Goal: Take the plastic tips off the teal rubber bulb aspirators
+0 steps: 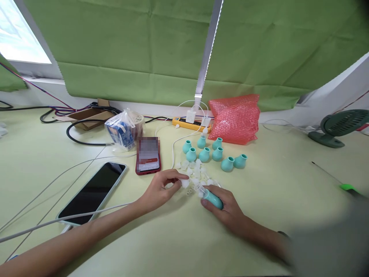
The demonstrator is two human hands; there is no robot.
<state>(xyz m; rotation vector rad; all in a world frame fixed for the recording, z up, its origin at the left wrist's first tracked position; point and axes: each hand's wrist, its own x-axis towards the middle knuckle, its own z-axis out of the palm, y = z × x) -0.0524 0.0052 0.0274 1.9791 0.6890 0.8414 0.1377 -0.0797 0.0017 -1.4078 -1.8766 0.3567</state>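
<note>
My right hand is wrapped round a teal rubber bulb, tilted up to the left, with a clear plastic tip at its end. Thumb and forefinger of my left hand pinch a small white plastic piece just left of that tip. Behind both hands lies a loose pile of small clear and white plastic parts. Several teal bulbs stand farther back, most with their round openings up; one at the back has a white piece on top.
Two phones, one black-screened and one in a red case, lie to the left. Behind are a bagged blue box, a yellow power strip and pink bubble wrap. A green fan and a screwdriver are right. Cables cross the left side.
</note>
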